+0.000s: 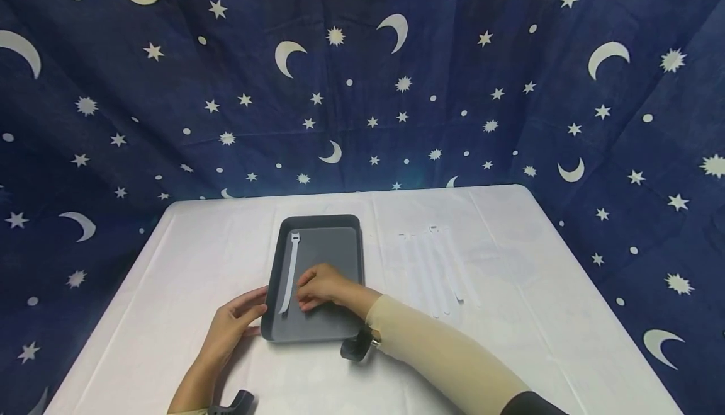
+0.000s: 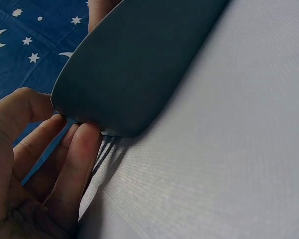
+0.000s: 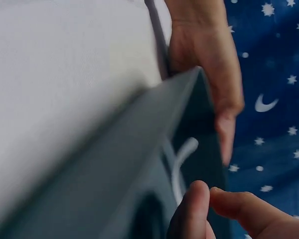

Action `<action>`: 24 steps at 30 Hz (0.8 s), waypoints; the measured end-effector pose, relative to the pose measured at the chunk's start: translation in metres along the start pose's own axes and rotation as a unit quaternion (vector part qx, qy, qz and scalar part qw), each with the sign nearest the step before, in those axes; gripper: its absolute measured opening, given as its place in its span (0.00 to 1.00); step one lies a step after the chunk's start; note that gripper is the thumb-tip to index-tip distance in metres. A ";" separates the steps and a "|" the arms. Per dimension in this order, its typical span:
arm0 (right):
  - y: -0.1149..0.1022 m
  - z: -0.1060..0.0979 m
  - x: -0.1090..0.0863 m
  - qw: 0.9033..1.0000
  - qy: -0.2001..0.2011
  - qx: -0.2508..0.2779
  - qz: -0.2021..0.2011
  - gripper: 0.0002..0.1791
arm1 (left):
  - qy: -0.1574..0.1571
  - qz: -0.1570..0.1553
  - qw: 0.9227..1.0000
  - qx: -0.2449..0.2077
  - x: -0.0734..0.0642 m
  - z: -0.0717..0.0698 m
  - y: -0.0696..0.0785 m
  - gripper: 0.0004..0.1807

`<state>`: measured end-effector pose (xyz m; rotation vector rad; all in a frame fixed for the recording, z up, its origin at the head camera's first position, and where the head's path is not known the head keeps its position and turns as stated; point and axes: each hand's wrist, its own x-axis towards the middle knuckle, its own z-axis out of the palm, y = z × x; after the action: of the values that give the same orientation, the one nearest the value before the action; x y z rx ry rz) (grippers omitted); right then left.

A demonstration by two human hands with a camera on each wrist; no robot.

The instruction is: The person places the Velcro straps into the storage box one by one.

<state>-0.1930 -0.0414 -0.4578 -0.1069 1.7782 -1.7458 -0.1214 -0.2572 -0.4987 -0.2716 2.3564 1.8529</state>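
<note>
Strap (image 1: 291,271) lies in a gray tray (image 1: 331,248) on a white counter (image 1: 164,283); left hand (image 1: 235,318) grips the tray's side, right hand (image 1: 323,284), grip narrow, beside the strap.

The cloth (image 1: 453,87) across the top of the frame is deep navy, scattered with cream moons, stars and dots. The table (image 1: 544,320) below is white; the tray (image 1: 334,251) left of lower centre is plain dark grey, its strap (image 1: 291,270) white. The straps (image 1: 437,270) right of centre look whitish to me, faint against the table. Lower right, the sleeve (image 1: 447,352) is beige.
</note>
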 end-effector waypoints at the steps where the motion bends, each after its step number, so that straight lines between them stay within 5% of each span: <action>1: -0.002 -0.006 -0.004 1.000 -0.002 -0.009 -0.008 0.17 | 0.001 0.001 1.000 0.001 0.000 0.000 0.000 0.28; 6: -0.025 -0.044 -0.032 0.997 0.017 -0.074 -0.033 0.21 | 0.001 0.006 1.000 0.005 0.001 0.000 -0.002 0.28; 13: -0.047 -0.121 -0.089 0.981 0.109 -0.152 -0.049 0.20 | 0.000 0.003 1.000 0.005 -0.001 0.000 0.000 0.28; 24: -0.018 -0.223 -0.163 0.949 0.235 -0.208 -0.020 0.24 | 0.004 -0.003 1.000 0.031 0.001 0.000 0.002 0.29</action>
<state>-0.1783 0.2279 -0.3981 0.1086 2.4924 -1.4743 -0.1232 -0.2572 -0.4967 -0.2807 2.4100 1.7768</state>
